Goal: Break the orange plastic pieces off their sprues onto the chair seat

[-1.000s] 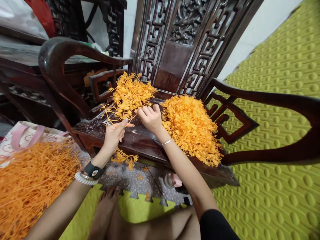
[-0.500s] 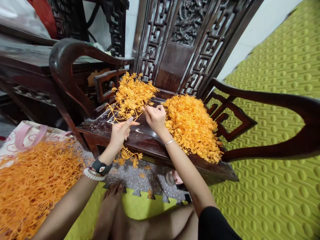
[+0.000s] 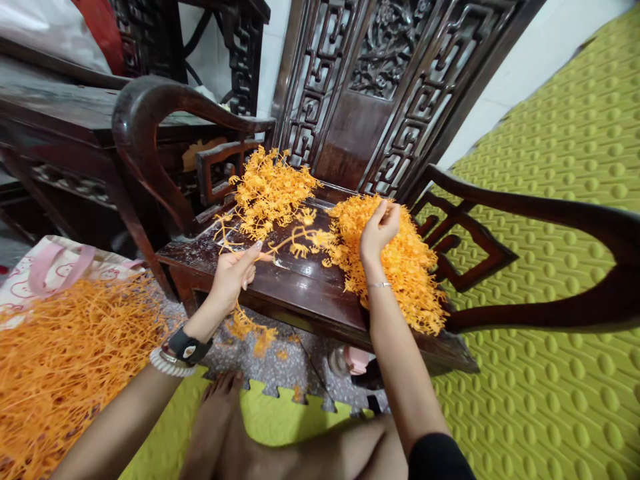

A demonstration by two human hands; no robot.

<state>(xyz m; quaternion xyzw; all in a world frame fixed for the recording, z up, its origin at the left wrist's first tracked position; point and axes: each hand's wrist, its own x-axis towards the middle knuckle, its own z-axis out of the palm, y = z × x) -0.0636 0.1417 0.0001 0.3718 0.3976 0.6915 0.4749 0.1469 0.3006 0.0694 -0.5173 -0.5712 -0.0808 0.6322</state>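
Note:
My left hand (image 3: 235, 277) is closed around orange plastic flower stems in front of the chair seat. One flower stem (image 3: 300, 239) stretches right from its fingertips over the seat, with small blossoms along it. Another blossom strand (image 3: 250, 328) hangs below the hand, past the seat's front edge. Over the large right pile of orange plastic blossoms (image 3: 410, 273), my right hand (image 3: 379, 233) is raised with fingers curled together; anything in them is hidden. A smaller blossom pile (image 3: 273, 187) lies at the seat's back left.
The dark carved wooden chair (image 3: 310, 283) has curved armrests on both sides. A heap of orange stems (image 3: 85, 360) lies on the floor at left, beside a white and pink bag (image 3: 55, 267). A pink-lidded bottle (image 3: 350, 360) is under the chair. Yellow-green mats (image 3: 550, 373) cover the right floor.
My right hand has moved right and up, from near the left hand to above the right pile. The flower stem from my left hand now stretches across the seat.

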